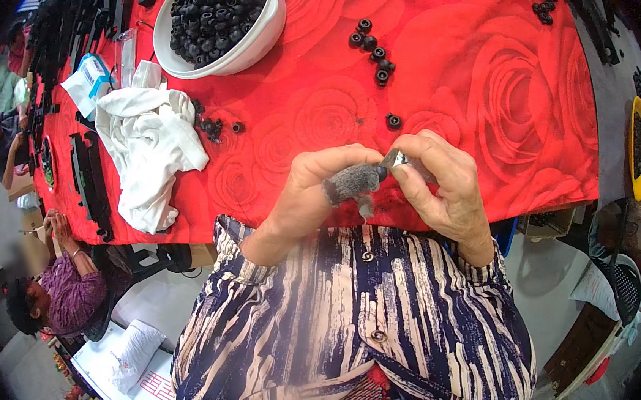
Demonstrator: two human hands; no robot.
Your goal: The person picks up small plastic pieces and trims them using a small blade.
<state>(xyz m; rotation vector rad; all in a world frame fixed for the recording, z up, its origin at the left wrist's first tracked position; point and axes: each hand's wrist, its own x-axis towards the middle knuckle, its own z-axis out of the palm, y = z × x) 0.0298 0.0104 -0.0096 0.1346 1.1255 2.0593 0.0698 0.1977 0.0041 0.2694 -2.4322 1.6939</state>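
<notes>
1. Head view: the fingers of the left hand (pixel 300 189), partly in a grey covering (pixel 351 184), seem closed on a small black part (pixel 382 173) near the tabletop (pixel 309 115) edge.
2. The right hand (pixel 448 182) pinches a metal blade (pixel 393 158) beside it, fingers narrow; contact is unclear.
3. A skidding blade could nick bare skin; a loose grip could drop the part.

Red marks (pixel 159 388) on a white panel (pixel 102 356); no lettering legible
</notes>
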